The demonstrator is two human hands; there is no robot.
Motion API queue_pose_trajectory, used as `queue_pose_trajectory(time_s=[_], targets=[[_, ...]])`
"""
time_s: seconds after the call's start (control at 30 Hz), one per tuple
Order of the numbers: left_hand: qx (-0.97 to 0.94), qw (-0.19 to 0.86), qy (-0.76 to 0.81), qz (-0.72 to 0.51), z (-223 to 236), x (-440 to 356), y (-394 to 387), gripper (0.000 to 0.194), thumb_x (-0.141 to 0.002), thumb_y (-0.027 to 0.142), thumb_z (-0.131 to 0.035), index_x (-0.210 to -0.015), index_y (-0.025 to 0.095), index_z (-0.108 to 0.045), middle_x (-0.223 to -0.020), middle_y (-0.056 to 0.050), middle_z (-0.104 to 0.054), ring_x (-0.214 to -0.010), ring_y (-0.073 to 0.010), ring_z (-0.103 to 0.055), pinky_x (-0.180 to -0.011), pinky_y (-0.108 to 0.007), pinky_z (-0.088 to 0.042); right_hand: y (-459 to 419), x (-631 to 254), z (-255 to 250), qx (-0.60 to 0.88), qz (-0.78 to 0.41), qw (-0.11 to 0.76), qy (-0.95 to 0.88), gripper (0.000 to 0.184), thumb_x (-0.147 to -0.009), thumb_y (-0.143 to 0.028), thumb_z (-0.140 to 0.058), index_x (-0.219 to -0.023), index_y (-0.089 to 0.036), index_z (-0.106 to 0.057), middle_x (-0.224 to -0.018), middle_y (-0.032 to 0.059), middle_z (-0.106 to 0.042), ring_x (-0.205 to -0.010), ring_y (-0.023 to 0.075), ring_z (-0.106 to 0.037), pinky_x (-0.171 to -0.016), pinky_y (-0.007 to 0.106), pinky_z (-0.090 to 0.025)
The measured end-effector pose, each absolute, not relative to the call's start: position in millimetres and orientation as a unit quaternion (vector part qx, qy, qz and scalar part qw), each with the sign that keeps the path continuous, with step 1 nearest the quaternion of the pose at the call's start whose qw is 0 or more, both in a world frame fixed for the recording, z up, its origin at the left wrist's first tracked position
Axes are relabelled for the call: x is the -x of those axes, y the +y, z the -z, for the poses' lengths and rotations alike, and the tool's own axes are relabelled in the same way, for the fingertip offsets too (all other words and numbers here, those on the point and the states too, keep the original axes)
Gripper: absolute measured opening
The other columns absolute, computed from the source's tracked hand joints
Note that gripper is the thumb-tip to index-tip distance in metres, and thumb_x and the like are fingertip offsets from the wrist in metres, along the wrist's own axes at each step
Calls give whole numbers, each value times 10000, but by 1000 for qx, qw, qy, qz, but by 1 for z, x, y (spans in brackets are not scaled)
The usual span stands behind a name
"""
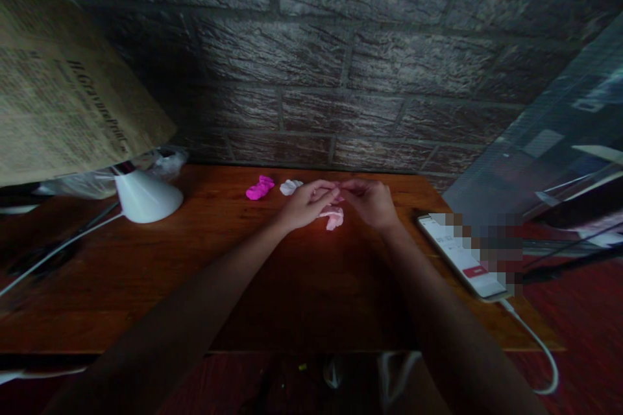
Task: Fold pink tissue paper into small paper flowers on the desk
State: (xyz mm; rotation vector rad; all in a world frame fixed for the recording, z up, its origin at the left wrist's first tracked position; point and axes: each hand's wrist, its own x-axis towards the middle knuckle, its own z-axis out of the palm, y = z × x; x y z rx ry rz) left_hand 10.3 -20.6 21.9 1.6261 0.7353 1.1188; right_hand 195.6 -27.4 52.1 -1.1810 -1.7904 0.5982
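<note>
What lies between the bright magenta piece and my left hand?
A white crumpled piece lies on the wooden tabletop between the bright magenta piece and your left hand, as the head view shows.

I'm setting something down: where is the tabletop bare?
Between the white lamp base and magenta crumpled piece; also between the forearms. Crowded: around left hand and right hand, with pale-pink piece and white piece.

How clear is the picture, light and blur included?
Head view throughout: dim overall, table darkest toward its front edge; left hand and right hand soft, fingertip detail unclear; lampshade stretched toward the frame edge; pixel blocks cover part of the phone.
</note>
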Motion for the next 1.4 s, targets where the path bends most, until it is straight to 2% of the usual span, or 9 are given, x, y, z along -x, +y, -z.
queue_pose_trajectory(time_s=[0.1, 0.17, 0.27, 0.4, 0.53, 0.77, 1.0, 1.17, 1.4], targets=[[-796, 401, 284, -355, -32, 1, -29, 424, -864, 394, -705, -1219, 168, -653, -1165, -134, -742, -1112, -242, -697, -961, -397, -546, -26, -198, -54, 525, -223, 474, -671, 116, -809, -264, -684, -816, -218, -790, -820, 28, -806, -765, 197, -759, -763, 295, -565], [-847, 322, 300, -298, -38, 10, -32, 530, -781, 393, -780, -1252, 186, -654, -1179, -120, -743, -1097, -252, -698, -976, -410, -534, -25, -199, -53, 542, -233, 493, -640, 114, -798, -264, -680, -805, -212, -781, -819, 30, -804, -768, 197, -756, -766, 298, -561], [-870, 277, 309, -268, -39, 18, -32, 478, -793, 313, -730, -1252, 192, -676, -1114, -97, -766, -999, -225, -720, -919, -370, -543, -24, -198, -52, 546, -247, 501, -625, 122, -786, -290, -685, -804, -206, -772, -822, 39, -803, -771, 206, -753, -767, 311, -557], [-850, 251, 335, -320, -33, 15, -28, 340, -818, 218, -635, -1136, 228, -754, -1056, -99, -785, -908, -218, -728, -859, -337, -528, -24, -199, -52, 539, -262, 506, -620, 111, -778, -274, -676, -803, -213, -765, -822, 38, -798, -778, 214, -749, -786, 330, -553], [-812, 241, 365, -387, -27, 6, -29, 243, -826, 228, -657, -1032, 260, -782, -983, -86, -792, -839, -228, -708, -823, -330, -501, -22, -200, -49, 523, -272, 529, -611, 116, -774, -298, -676, -814, -215, -747, -812, 35, -787, -771, 203, -736, -783, 327, -552], [-737, 248, 437, -452, -20, 3, -21, 157, -849, 279, -672, -946, 190, -756, -864, -80, -762, -746, -208, -649, -751, -303, -481, -15, -198, -46, 474, -335, 583, -568, 339, -761, -407, -663, -995, -175, -740, -792, 32, -752, -666, 152, -666, -681, 293, -527], [-549, 401, 418, -603, -20, 1, -6, 201, -785, 267, -728, -949, 153, -745, -994, -80, -783, -897, -199, -702, -881, -319, -516, -14, -200, -50, 475, -392, 582, -531, 357, -663, -447, -759, -890, -171, -751, -736, 39, -739, -618, 152, -626, -580, 286, -491], [-424, 580, 342, -606, -22, -8, -12, 197, -746, 187, -735, -940, 153, -737, -1016, -91, -782, -963, -196, -729, -942, -357, -535, -20, -195, -55, 443, -442, 554, -549, 364, -632, -493, -826, -814, -192, -731, -737, 40, -748, -665, 160, -664, -640, 299, -531], [-369, 635, 326, -595, -27, -9, -17, 208, -741, 110, -739, -934, 185, -754, -1068, -58, -777, -1037, -181, -712, -965, -347, -540, -22, -191, -54, 412, -468, 538, -566, 431, -651, -584, -824, -793, -200, -691, -749, 64, -752, -673, 182, -684, -697, 360, -575]])
